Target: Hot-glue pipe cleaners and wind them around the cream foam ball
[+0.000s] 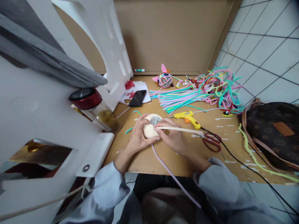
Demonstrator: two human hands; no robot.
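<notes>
My left hand (pixel 136 135) curls around a round form wrapped in cream pipe cleaner (pixel 149 131), with a patch of clear, glittery surface showing at its top. My right hand (pixel 173 138) pinches a cream pipe cleaner (pixel 185 128) against the form's right side, and the strip's loose end points right. From under the form a lilac pipe cleaner (pixel 168 169) hangs down over the table edge. Just beyond my right hand lies a yellow hot glue gun (pixel 187 116). Scissors with red handles (pixel 212 142) lie at the strip's far end.
Bundled pipe cleaners (pixel 177 99) and a tangled heap (pixel 221 87) lie behind, near a pink-eared decorated ball (pixel 164 80). A phone (pixel 137 98) rests on paper. A tea bottle (pixel 98 112) stands left, a brown handbag (pixel 277 133) right. The gun's black cord (pixel 230 152) crosses the table.
</notes>
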